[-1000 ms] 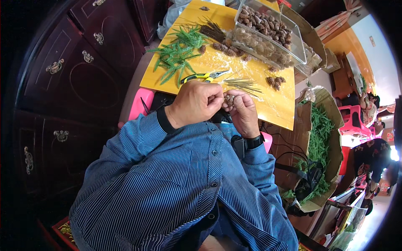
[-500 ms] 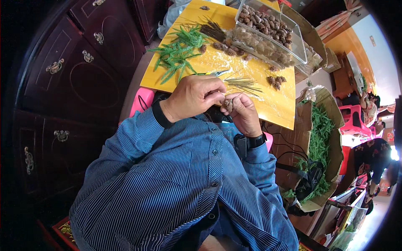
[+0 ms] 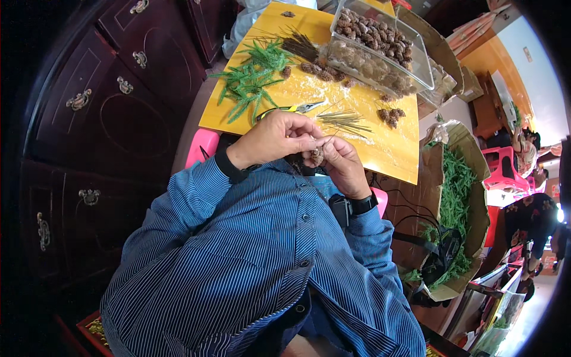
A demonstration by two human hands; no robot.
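Note:
Over the table's near edge, my right hand [image 3: 345,165] pinches a small brown pine cone [image 3: 317,156] between thumb and fingers. My left hand [image 3: 278,138] meets it from the left, fingertips pressed together at the cone's top. What those fingertips grip is too small to make out. A thin wire seems to rise by the right fingers. Just beyond my hands lie pliers [image 3: 306,107] with yellow-and-black handles and a fanned bundle of thin dark wires [image 3: 345,121]. A small cluster of pine cones [image 3: 391,116] sits to the right.
The yellow table [image 3: 392,156] carries green artificial sprigs [image 3: 256,74], a dark wire bundle [image 3: 299,45] and a clear plastic bin [image 3: 425,65] of cones. A cardboard box [image 3: 485,184] of greenery stands at right, dark cabinets [image 3: 113,113] at left. Another person [image 3: 526,223] bends over at far right.
My two hands have come closer together, and the cone has shifted slightly left and down. The left hand has moved a little, showing more of the pliers' handles.

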